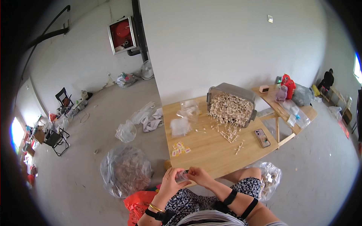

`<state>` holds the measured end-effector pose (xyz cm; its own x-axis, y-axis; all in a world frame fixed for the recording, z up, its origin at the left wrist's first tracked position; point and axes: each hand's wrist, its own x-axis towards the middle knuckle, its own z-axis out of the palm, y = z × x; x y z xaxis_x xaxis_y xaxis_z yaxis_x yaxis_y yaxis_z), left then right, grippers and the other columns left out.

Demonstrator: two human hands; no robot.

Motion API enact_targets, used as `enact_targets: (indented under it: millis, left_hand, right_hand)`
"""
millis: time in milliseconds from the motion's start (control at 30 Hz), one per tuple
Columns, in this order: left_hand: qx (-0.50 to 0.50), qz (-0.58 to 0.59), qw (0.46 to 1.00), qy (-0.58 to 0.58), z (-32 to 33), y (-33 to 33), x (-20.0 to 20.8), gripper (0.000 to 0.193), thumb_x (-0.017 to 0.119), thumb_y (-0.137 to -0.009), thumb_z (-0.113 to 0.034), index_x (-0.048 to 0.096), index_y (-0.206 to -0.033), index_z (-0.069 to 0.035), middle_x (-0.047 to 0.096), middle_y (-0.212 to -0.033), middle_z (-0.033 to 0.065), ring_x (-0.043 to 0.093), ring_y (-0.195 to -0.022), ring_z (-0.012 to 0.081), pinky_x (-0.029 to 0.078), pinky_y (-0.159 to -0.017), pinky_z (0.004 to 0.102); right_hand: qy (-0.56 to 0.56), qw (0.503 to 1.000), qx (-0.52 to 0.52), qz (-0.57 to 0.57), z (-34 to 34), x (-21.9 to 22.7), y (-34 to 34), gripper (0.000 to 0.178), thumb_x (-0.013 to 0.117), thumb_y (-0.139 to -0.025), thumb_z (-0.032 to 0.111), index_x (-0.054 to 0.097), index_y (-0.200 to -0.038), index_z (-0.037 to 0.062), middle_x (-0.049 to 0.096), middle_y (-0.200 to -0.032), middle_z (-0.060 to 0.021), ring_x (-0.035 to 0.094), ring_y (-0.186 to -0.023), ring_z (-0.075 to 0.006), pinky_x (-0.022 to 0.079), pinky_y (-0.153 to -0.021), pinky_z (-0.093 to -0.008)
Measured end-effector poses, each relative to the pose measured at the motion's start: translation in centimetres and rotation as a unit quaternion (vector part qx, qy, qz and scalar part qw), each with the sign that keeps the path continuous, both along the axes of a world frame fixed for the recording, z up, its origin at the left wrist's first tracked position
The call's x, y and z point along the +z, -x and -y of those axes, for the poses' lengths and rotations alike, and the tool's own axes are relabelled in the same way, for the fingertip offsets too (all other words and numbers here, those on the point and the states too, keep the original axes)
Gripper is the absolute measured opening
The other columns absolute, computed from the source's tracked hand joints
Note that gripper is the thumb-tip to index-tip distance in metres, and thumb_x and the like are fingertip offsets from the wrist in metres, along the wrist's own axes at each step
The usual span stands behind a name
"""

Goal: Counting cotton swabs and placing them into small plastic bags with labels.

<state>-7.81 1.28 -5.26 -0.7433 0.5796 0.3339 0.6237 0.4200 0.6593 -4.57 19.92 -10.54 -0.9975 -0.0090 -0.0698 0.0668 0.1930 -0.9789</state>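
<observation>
My left hand [173,181] is closed around a small clear plastic packet or container [181,176] just off the table's near edge. My right hand [198,177] pinches the other side of it; its contents are too small to make out. On the wooden table [203,160] ahead, a grey plastic bin [233,88] lies tipped toward me. Cotton swabs [230,107] fill it and spill onto the tabletop. Nearest my hands, several small yellow-and-white cards [181,149] lie scattered. Behind them are a stack of clear little bags [180,127] and a crumpled clear bag [189,108].
A phone [262,138] lies at the table's right. Beside my left, a large clear sack [126,171] of packets and a red bag [139,205] sit on the floor. Another filled clear bag [270,179] is at my right. A second table [301,124] adjoins.
</observation>
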Motion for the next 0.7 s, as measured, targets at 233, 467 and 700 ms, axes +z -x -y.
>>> enact_targets:
  millis: [233,467,700]
  left_hand:
    - [0.063,-0.061,0.992,0.092,4.1,3.0,-6.0,0.056,0.088,-0.069,-0.029,0.061,-0.115,-0.011,0.061,-0.107,0.0076,0.056,-0.107,0.0294,0.042,-0.092,0.0418]
    - [0.122,-0.028,0.957,0.263,8.9,6.4,-16.0,0.068,0.088,-0.065,-0.039,0.059,-0.122,-0.015,0.058,-0.122,0.0068,0.049,-0.122,0.0297,0.038,-0.100,0.0447]
    - [0.150,0.084,0.954,0.245,8.8,7.8,-19.4,0.072,0.088,-0.066,-0.040,0.057,-0.127,-0.016,0.058,-0.127,0.0089,0.048,-0.126,0.0321,0.036,-0.104,0.0458]
  right_hand:
    - [0.072,0.995,0.040,0.055,-3.4,-5.7,-0.1,0.036,0.054,-0.104,0.035,0.070,-0.102,0.0029,0.070,-0.089,-0.0043,0.063,-0.084,-0.0120,0.051,-0.079,-0.0284]
    - [0.107,0.984,-0.040,0.140,-6.3,-7.2,-2.7,0.034,0.055,-0.104,0.032,0.070,-0.101,0.0025,0.071,-0.095,-0.0044,0.065,-0.088,-0.0130,0.051,-0.082,-0.0281]
    - [0.103,0.978,-0.068,0.171,-7.2,-7.8,-3.1,0.033,0.054,-0.104,0.033,0.071,-0.099,0.0052,0.071,-0.092,-0.0018,0.064,-0.087,-0.0108,0.048,-0.080,-0.0259]
